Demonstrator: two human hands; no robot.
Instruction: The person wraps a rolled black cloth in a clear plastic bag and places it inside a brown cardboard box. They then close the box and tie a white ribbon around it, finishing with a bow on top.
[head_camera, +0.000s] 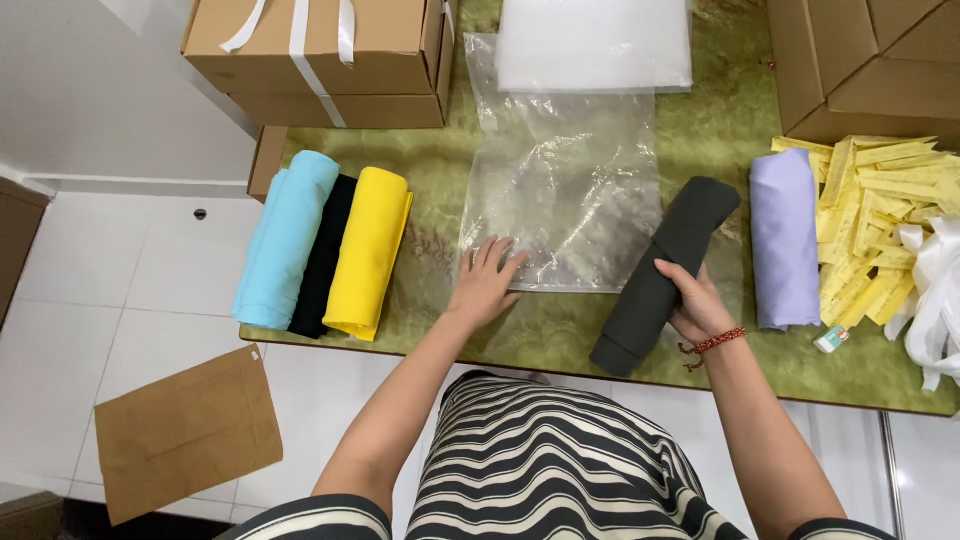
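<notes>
While the right hand (697, 305) grasps the dark rolled garment (662, 275), the left hand (485, 285) lies flat, fingers released, on the clear plastic bag (560, 190). Pinning the bag's mouth firmly and keeping the roll tight would likely help.

Person seen from above, in striped clothing.
Garment (540, 460) with black and white wavy stripes, short sleeves ending above the elbows at 7 and 5 o'clock; red beaded bracelet (712, 343) on the right wrist; left hand (482, 285) and right hand (697, 300) bare.

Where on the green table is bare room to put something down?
Bare green table lies between the yellow rolled cloth and the clear plastic bag, and along the front edge under the lilac rolled cloth. The right end is crowded with yellow paper tags.
</notes>
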